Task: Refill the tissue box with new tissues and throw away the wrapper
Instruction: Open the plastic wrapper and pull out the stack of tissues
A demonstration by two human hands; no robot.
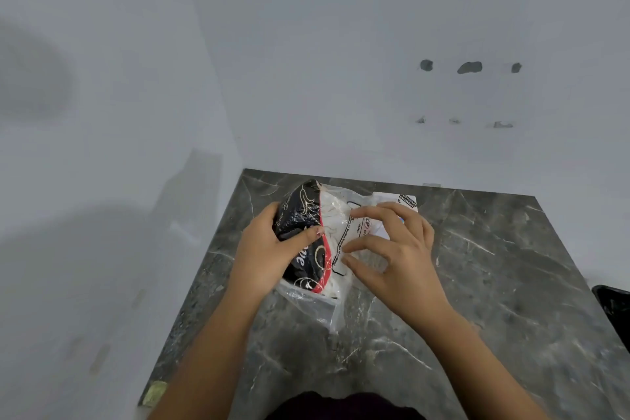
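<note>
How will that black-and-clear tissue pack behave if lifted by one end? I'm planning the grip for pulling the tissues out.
The tissue pack would probably sag: its film is crinkled and dented under the left hand. It is likely light, being soft white tissues. The glossy wrapper looks slippery, and its loose clear end may slide on the marble table.

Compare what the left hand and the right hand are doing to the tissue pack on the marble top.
The left hand grips the black printed end of the tissue pack, thumb pressed on top; the right hand is spread open, only its fingertips at the clear side. The left hand sits at the pack's left edge; the right hand comes in from the right, over a white item behind. Both are bare and work above the marble top.
</note>
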